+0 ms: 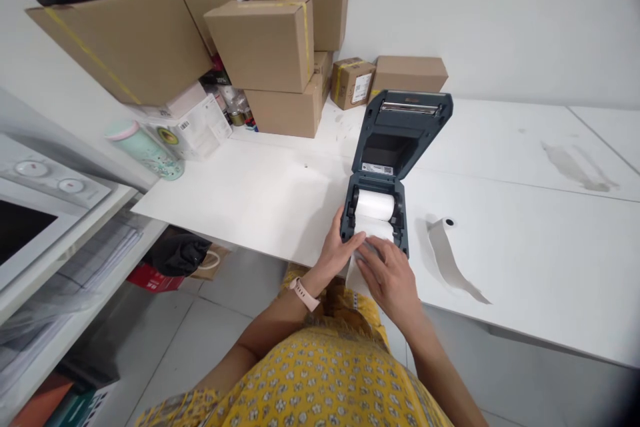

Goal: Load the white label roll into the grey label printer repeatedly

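Printer: the dark printer (379,179) is sitting near the front edge of the table (525,240), its lid (410,123) standing open and leaning back, away from the person.
Paper roll, place: the white paper roll (375,205) is lying inside the printer, just beyond the fingers of both hands, on the side toward the wall.
Paper roll, long axis: running crosswise, roughly left to right, between the printer's side walls.
Paper strip: the strip (358,278) is showing below the hands, hanging past the table's front edge toward the person; its course under the fingers is staying hidden from me.
Left hand: the left hand (336,250) is bracketing the printer's front left corner, fingers lying along the side, thumb reaching onto the paper at the front; how firmly it is gripping, I cannot tell.
Right hand: the right hand (393,280) is lying across the front, fingers bent and pointing leftward over the paper; whether they are pinching it, I cannot tell.
Nearer hand: neither is clearly leading; the two are almost meeting at the printer's front.
Spare roll: a thinner roll (445,230) is resting to the right, apart from both hands, its loose tail trailing toward the person.
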